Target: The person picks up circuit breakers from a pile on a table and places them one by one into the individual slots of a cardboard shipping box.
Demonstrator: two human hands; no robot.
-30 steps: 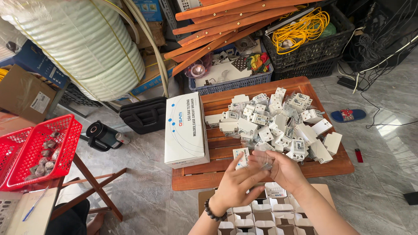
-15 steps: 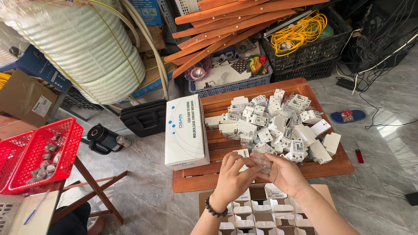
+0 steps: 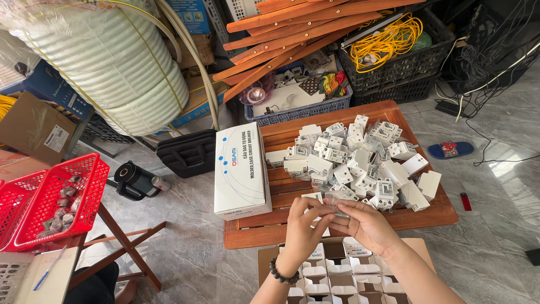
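Note:
My left hand (image 3: 304, 228) and my right hand (image 3: 364, 224) meet over the front edge of a low wooden slatted table (image 3: 427, 217). Together they pinch a small clear plastic bag (image 3: 336, 201) that seems to wrap a small white part; what is inside is hard to make out. A dark bead bracelet circles my left wrist. Just beyond my fingers lies a heap of several small white electrical parts (image 3: 360, 160). Below my hands stands an open cardboard carton (image 3: 329, 270) divided into cells with small white boxes in them.
A long white box (image 3: 241, 171) lies on the table's left end. Behind are a blue crate (image 3: 298, 104) of odds, a black crate with yellow cable (image 3: 388, 39), wooden slats and a big white hose coil (image 3: 107, 62). A red basket (image 3: 53, 200) sits left.
My hands have drawn slightly closer to me and lower over the table edge, still working the same small bagged part. The view has shifted a little.

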